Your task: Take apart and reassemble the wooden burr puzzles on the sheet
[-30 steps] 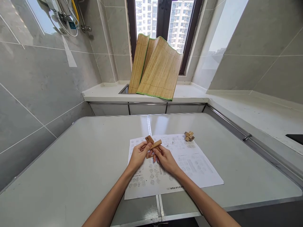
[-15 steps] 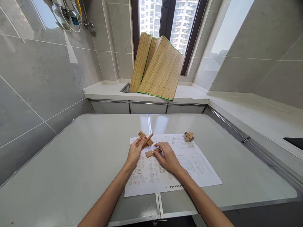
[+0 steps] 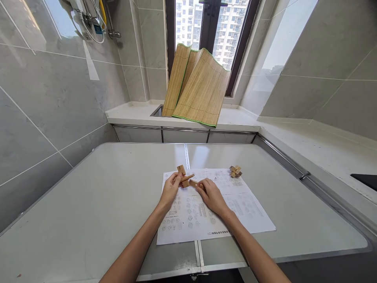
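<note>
My left hand (image 3: 170, 192) is closed on a few crossed wooden puzzle pieces (image 3: 181, 170), one upright with a dark mark near its top and one sticking out to the right. In the fingers of my right hand (image 3: 211, 195) is another wooden puzzle piece (image 3: 193, 183), its left end close to the crossed pieces; whether they touch I cannot tell. Both hands are over a printed sheet (image 3: 235, 212) with small diagrams. At the sheet's far right edge sits an assembled wooden burr puzzle (image 3: 235, 171).
The sheet lies on a pale folding table (image 3: 118, 196) with a metal seam down its middle. Beyond it, a bamboo mat (image 3: 203, 86) leans on a white counter (image 3: 132, 112) before the window. A counter (image 3: 318, 141) runs along the right, grey tiled wall (image 3: 53, 90) on the left.
My right hand has lifted its flat piece off the sheet and brought it up toward the crossed pieces. My left hand has turned those pieces, so one stands more upright.
</note>
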Tool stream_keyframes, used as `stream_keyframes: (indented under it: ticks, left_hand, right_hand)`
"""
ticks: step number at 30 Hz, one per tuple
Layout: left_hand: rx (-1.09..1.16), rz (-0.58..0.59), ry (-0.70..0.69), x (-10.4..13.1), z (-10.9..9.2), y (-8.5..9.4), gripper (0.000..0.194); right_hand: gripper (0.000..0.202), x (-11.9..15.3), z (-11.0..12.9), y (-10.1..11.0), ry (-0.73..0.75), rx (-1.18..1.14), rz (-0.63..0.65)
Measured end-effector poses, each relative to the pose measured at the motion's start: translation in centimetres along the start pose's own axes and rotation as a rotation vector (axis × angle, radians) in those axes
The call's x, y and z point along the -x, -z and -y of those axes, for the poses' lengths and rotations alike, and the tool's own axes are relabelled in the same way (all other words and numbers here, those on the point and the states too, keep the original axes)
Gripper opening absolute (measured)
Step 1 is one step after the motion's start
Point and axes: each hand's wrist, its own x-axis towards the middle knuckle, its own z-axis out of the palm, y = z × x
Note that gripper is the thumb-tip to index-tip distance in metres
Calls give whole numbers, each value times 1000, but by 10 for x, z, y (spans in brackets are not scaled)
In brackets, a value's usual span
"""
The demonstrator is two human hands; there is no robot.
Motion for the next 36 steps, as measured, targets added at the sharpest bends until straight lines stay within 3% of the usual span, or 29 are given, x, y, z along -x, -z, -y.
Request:
stream_keyframes:
  ticks: [3, 6, 11, 17, 20, 31, 36]
  left_hand:
    - [-38, 6, -3, 0, 1, -1, 41]
    - [-44, 39, 9, 1, 3, -3, 42]
    - [-13, 85, -48, 3, 9, -7, 37]
    - [-41, 51, -103, 8, 11, -12, 29]
    - [-45, 59, -116, 10, 10, -13, 27]
    - [-42, 20, -96, 7, 10, -14, 31]
    - [-33, -6, -96, 7, 10, -14, 31]
  right_hand:
    - [24, -4, 3, 7, -187, -248, -115]
    - [34, -7, 7, 13, -335, -605, -133]
    - [41, -7, 12, 8, -426, -958, -46]
    - [33, -7, 15, 1, -476, -1362, 147]
    - [29, -7, 13, 1, -488, -1442, 191]
    - [29, -10, 13, 4, -555, -1434, 85]
    - [21, -7, 19, 10, -543, -1477, 301]
